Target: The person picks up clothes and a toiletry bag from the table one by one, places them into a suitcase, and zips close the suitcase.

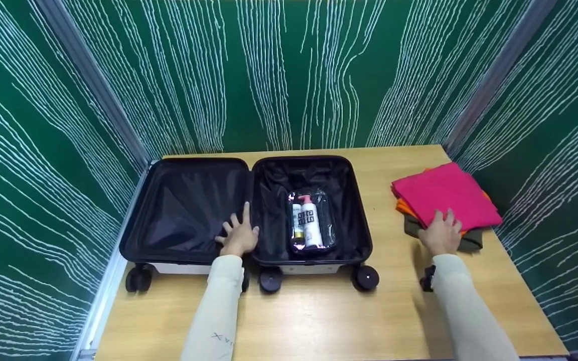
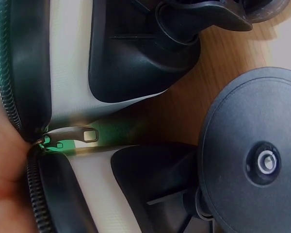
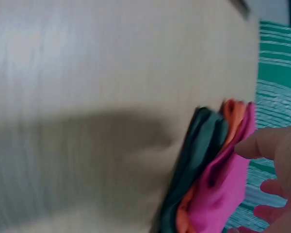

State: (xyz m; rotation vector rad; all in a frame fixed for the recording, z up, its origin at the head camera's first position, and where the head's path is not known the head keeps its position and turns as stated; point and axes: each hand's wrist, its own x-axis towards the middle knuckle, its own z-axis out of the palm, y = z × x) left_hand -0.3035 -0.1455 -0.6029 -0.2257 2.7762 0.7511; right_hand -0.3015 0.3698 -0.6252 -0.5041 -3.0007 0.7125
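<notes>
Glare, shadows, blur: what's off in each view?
Head view: glossy reflections on the clear pouch, pale glare on the table, shadow beside the right sleeve; left wrist view: zipper pull fairly crisp, upper-right corner washed out; right wrist view: hazy, broad shadow across the table, cloth stack soft-edged.

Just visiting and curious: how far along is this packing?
Done: a clear plastic pouch of bottles lies inside the open, black-lined suitcase. In hand: the right fingers reach the folded pink cloth. Apparently left: that, plus the orange cloth and dark green cloth beneath, outside the suitcase.
</notes>
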